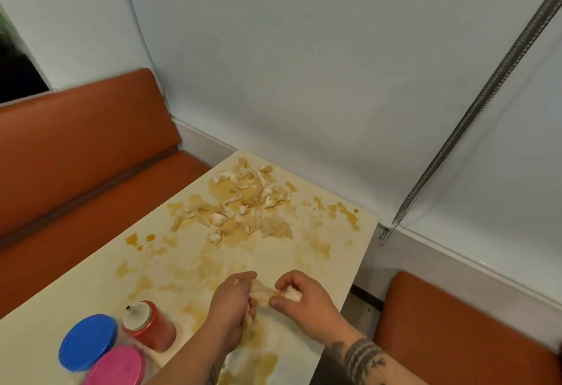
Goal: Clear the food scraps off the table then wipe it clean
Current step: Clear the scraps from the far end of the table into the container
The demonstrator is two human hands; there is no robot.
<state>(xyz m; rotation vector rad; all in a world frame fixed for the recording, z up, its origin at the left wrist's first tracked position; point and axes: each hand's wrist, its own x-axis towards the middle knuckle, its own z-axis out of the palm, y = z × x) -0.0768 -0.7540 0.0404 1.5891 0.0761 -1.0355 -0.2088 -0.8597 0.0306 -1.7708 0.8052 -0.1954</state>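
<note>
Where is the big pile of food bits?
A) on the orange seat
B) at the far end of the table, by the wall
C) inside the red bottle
B: the scraps lie heaped on the table at its far end, close to the wall.

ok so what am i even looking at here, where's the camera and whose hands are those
There is no machine here. The one picture comes from a camera worn on a person's head, looking forward and down. The left hand and right hand are that person's own. Together they grip a pale clump of food scraps over the table. Farther back lies a pile of scraps among brown sauce smears. At the near left stand a red squeeze bottle and two containers, one with a blue lid and one with a pink lid. Orange bench seats flank the table.
</note>
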